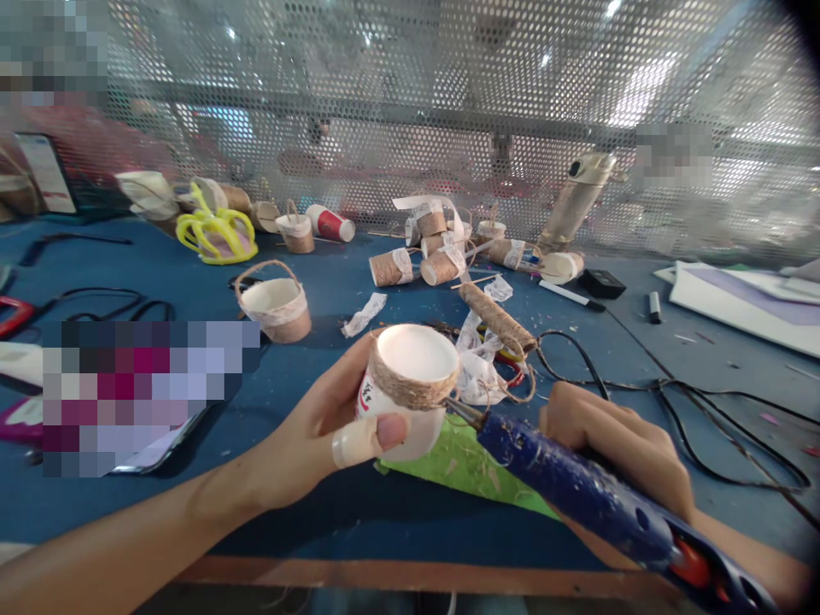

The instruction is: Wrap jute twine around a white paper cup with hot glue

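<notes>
White paper cup [419, 431] with red print: brown twine round the top, bare wall below

In the head view, the cup was held above the near middle of the blue tabletop [333, 534], mouth up and leaning slightly toward the wearer. The left hand [320, 427] was curled around its side, the thumb – wrapped in a white band [349, 445] – lying across the front wall. The right hand [618, 436] was wrapped around a long, dark-blue plastic glue gun [576, 483] with a metal nozzle. The nozzle's tip pointed at the lower edge of the twine; whether the two touched could not be told.

Done so far: a band of coarse brown twine [407, 386] circled the upper wall, its turns packed closely just under the rim. Left over, judging by the exposed paper, was the lower wall, so the winding seemed only partway along. No lace or handle showed on this cup.

A twine-covered basket [282, 320] with white lace and an arched twine handle stood to the left and looked further along – a fair yardstick. Beyond the cup, to its right, lay a thick brown roll of twine [498, 316], with crumpled white lace [479, 376] beside it. A flat, bright-green sheet [480, 474] lay beneath. Farther back rested a jumble of twine-covered, lace-trimmed cups [442, 263].
</notes>
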`<state>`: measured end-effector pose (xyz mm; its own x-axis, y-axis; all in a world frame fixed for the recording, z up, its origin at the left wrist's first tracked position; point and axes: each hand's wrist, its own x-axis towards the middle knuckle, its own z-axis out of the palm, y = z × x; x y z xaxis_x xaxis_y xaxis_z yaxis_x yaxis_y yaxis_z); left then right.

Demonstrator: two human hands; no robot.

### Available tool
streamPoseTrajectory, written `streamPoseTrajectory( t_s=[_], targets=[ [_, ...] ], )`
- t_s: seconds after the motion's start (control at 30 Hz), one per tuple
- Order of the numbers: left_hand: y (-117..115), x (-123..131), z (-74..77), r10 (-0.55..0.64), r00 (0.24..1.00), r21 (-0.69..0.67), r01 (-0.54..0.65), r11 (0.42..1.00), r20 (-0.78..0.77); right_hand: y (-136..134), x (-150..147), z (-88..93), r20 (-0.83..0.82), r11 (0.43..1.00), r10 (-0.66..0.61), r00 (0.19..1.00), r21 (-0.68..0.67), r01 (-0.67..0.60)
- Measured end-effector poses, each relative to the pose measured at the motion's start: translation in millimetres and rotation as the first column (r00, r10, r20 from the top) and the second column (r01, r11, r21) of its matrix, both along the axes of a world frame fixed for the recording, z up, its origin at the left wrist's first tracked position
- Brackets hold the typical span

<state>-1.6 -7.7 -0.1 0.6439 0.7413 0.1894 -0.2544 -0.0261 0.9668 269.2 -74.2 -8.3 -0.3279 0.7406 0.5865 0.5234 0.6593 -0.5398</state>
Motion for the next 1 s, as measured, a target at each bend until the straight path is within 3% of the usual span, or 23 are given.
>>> streamPoseTrajectory(
  t_s=[0.3, 0.57, 0.67, 0.77, 0.87, 0.93, 1.0],
  targets=[
    [6, -2, -4.9, -0.035, 0.999, 0.059, 0.036, 0.998, -0.008, 0, 1, 1.0, 0.014, 1.000, -0.004, 1.000, 0.005, 0.004],
    [6, -4, -6.1, -0.009, 0.999, 0.051, 0.011, 0.999, -0.043, 6, -3, -3.7, -0.076, 0.998, -0.035, 0.997, 0.040, 0.038],
    [6, -5, -4.2, -0.032, 0.997, 0.008, 0.033, 0.999, -0.074, 5, -2, -0.8, -0.039, 1.000, -0.019, 0.999, -0.001, 0.019],
    [7, -4, -3.3, -0.044, 0.998, -0.063, 0.042, 0.997, -0.034, 2, -2, 6.6, -0.041, 0.991, -0.093, 0.995, -0.099, 0.088],
    [6, 1, -2.9, -0.058, 0.998, -0.145, 0.053, 0.988, -0.029, 0, -4, 12.0, -0.100, 0.950, -0.197, 0.975, -0.264, 0.164],
    [5, 5, -2.7, -0.058, 0.998, -0.183, 0.050, 0.982, -0.038, 2, -6, 11.4, -0.201, 0.943, -0.274, 0.940, -0.246, 0.223],
    [3, 8, -2.8, -0.044, 0.999, -0.187, 0.039, 0.982, -0.025, 6, -8, 7.9, -0.268, 0.944, -0.265, 0.926, -0.269, 0.192]
  ],
)
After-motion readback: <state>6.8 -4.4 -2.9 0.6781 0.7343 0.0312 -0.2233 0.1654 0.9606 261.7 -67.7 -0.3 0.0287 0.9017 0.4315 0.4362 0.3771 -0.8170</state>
